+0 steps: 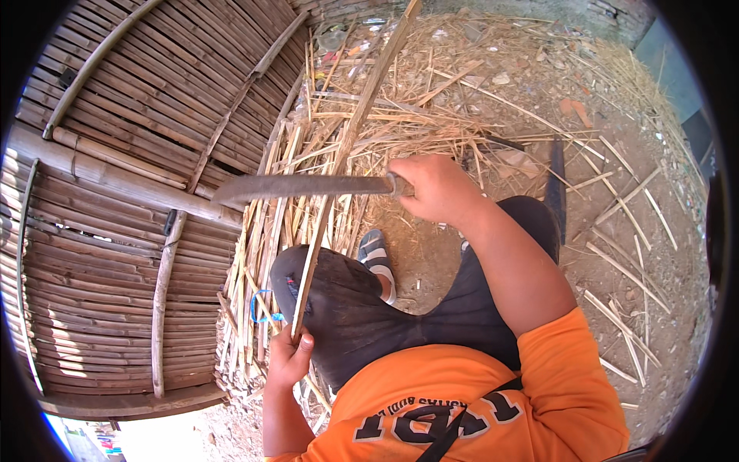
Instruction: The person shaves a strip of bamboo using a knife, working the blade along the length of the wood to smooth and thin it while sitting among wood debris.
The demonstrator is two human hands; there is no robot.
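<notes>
My right hand (440, 187) is closed round the handle of a machete (308, 186), whose long dark blade points left. The blade lies across a long bamboo strip (356, 127), which slants from my left knee up to the top of the view. Whether blade and strip touch, I cannot tell for sure. Near my left thigh, my left hand (289, 356) grips the strip's lower end between thumb and fingers.
A slatted bamboo wall (100, 285) stands along the left. Split bamboo strips (258, 285) lie piled beside it, with shavings (400, 127) ahead. Several loose strips (627, 269) and a dark long blade-like piece (556, 192) lie to the right. A blue loop (260, 306) is near my left knee.
</notes>
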